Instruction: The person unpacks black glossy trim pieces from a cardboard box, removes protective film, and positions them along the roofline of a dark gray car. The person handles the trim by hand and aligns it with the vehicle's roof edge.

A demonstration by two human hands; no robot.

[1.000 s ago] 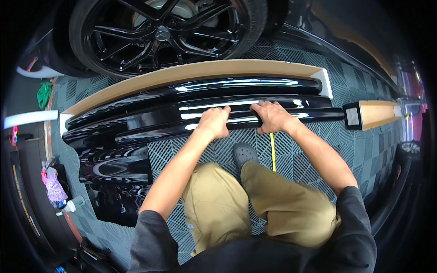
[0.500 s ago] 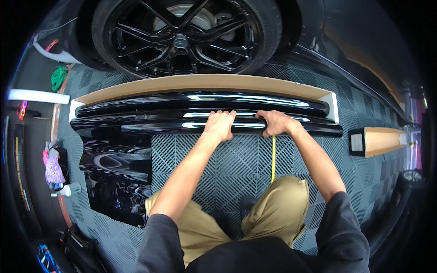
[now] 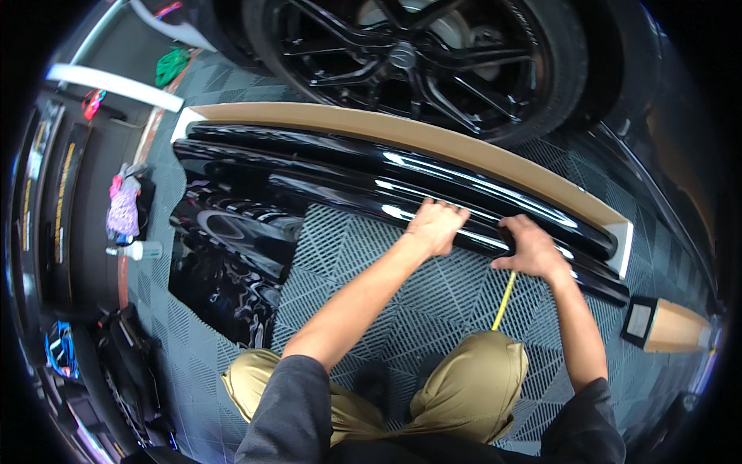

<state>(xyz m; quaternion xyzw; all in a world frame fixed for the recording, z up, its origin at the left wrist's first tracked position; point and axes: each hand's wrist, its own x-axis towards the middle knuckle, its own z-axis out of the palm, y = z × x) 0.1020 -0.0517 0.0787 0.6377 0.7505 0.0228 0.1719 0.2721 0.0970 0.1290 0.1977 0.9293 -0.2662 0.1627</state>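
Note:
A long, glossy black film roll (image 3: 355,199) lies along the near side of an open cardboard box (image 3: 417,127). My left hand (image 3: 437,227) is closed over it, fingers curled across the top and thumb on the near side. To the right, my right hand (image 3: 535,249) curves around a dark rounded object that looks like a tape measure, resting against the same roll. A yellow tape blade (image 3: 504,301) runs from beneath that hand toward my knee. At the left, a loose sheet of black film (image 3: 232,232) spreads over the floor. Another black roll (image 3: 479,179) sits inside the box.
Behind the box stands a car wheel (image 3: 403,56) with black spokes. A smaller open box (image 3: 680,325) lies at right. At left are a spray bottle (image 3: 143,250), a purple cloth (image 3: 124,213), a green cloth (image 3: 171,66) and a white bar (image 3: 116,87). Grey patterned tiles (image 3: 363,286) cover the floor.
My view has turned, so the box and rolls now slant down to the right. Both hands keep their places on the roll, and the tape still trails below the right one.

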